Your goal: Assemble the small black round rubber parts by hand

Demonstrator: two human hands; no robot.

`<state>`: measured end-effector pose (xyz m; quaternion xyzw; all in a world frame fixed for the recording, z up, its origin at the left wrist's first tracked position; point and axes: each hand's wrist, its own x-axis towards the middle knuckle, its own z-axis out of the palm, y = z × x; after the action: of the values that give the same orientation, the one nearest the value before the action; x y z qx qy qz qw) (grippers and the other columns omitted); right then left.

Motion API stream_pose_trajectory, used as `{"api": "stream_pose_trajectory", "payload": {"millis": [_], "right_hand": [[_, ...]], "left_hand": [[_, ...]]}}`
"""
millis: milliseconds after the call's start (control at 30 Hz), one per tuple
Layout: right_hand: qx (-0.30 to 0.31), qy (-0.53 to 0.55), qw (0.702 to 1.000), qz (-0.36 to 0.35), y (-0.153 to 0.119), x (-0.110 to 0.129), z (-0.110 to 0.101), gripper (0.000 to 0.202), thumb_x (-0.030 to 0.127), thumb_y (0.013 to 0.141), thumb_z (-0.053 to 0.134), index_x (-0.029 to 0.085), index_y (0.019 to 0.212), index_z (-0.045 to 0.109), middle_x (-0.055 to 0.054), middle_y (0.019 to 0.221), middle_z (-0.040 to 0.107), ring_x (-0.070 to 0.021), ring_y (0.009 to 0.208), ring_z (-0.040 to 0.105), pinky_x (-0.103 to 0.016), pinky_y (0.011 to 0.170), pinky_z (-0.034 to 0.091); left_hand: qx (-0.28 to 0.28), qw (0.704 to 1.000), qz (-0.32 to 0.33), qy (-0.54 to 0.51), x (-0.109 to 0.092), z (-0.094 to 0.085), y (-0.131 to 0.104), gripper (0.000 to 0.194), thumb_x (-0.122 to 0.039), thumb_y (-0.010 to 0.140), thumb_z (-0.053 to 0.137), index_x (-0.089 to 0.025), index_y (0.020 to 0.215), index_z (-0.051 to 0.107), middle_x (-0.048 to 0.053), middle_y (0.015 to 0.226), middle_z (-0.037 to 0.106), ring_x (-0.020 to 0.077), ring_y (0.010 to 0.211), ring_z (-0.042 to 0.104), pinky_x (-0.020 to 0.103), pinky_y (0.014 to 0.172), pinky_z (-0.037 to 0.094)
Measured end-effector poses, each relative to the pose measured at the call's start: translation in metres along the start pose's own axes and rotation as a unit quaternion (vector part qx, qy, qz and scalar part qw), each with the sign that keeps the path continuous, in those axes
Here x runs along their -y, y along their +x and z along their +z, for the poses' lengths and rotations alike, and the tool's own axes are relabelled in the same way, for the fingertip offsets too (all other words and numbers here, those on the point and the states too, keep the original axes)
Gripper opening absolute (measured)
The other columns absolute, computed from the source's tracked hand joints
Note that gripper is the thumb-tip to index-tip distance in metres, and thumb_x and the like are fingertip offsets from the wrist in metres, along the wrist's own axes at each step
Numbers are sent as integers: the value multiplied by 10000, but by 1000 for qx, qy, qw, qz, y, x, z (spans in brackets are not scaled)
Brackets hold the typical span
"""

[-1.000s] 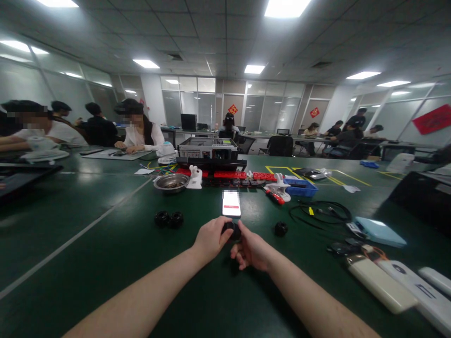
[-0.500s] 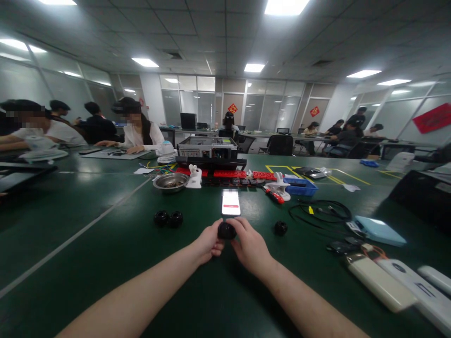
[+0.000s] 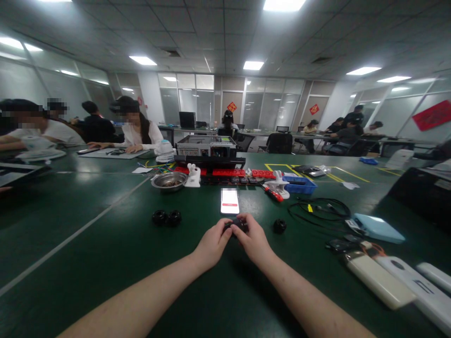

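Left grip (image 3: 210,246) and right grip (image 3: 257,240) pinched a compact black plastic-looking piece (image 3: 238,222) at six o'clock, apparently mid-manipulation, steadiness seemingly required next.

A small black piece (image 3: 237,222), mostly covered by the left hand (image 3: 210,245) and right hand (image 3: 256,238) — both gripping it; its full shape and tilt cannot be told; it is over the green worktop (image 3: 123,253) — well apart from the far edge.
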<state>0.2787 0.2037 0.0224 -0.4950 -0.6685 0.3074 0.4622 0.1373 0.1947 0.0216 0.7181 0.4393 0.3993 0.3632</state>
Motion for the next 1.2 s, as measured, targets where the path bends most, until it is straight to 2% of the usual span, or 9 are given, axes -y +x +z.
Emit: {"api": "stream_pose_trajectory", "payload": {"millis": [100,200,367,467,600,733,867,1000,1200], "right_hand": [[-3,-37,992,-118,1,-3,-3,272,234,727,561,179,988,504,-53,952,518,-182,883,496,-309,765,416],[25,-31,985,-166,-1,-1,-2,248,209,762,510,180,1008,501,-62,981,492,-182,915,473,-313,801,397],[14,-23,982,-186,-8,4,6,234,178,768,484,181,1002,499,-65,1008,473,-183,944,455,-311,832,379],[16,-8,983,-184,-8,0,7,226,193,782,466,182,1006,496,-64,1011,488,-188,954,460,-325,843,377],[66,11,978,-198,-7,-2,3,304,140,758,437,187,1054,482,-69,1134,469,-203,1064,421,-367,922,332],[117,-1,975,-188,-8,0,-1,556,49,670,429,208,1202,393,-57,1244,409,-196,1148,365,-377,990,261],[61,81,989,-111,-2,-7,1,517,158,724,439,205,1229,338,-62,1197,455,-190,1108,418,-357,946,326],[36,62,996,44,9,-21,3,357,451,826,359,140,891,521,-43,681,572,-151,587,560,-253,531,454],[145,51,976,152,11,-25,6,487,546,830,279,124,782,517,-3,505,517,-91,324,435,-190,315,329]], "left_hand": [[47,980,-117,-157,0,8,3,356,-411,847,258,-163,1049,413,-45,537,443,100,439,451,202,415,346],[33,947,-199,-248,-2,14,2,357,-404,859,213,-144,1043,373,-18,578,493,102,457,500,209,438,382],[42,903,-172,-390,0,19,-2,363,-460,835,300,-195,1073,369,69,921,531,140,710,556,263,546,456],[16,899,-151,-411,7,21,1,382,-503,771,433,-182,979,437,10,762,527,89,569,504,191,463,385],[12,870,-265,-414,13,17,8,521,-657,712,338,-152,734,462,-73,417,381,47,312,325,171,344,240],[84,839,-345,-413,9,10,11,605,-671,731,211,-134,761,489,-18,422,474,105,338,456,213,377,351],[11,885,-273,-377,6,8,11,477,-592,736,372,-158,917,455,26,681,582,143,532,582,270,510,448],[-15,987,-110,-112,7,0,10,343,-413,614,643,-171,817,511,28,771,589,180,686,582,294,607,452],[-46,998,-33,10,7,-7,8,318,-343,628,645,-186,890,555,39,855,602,198,798,566,312,701,445]]}}
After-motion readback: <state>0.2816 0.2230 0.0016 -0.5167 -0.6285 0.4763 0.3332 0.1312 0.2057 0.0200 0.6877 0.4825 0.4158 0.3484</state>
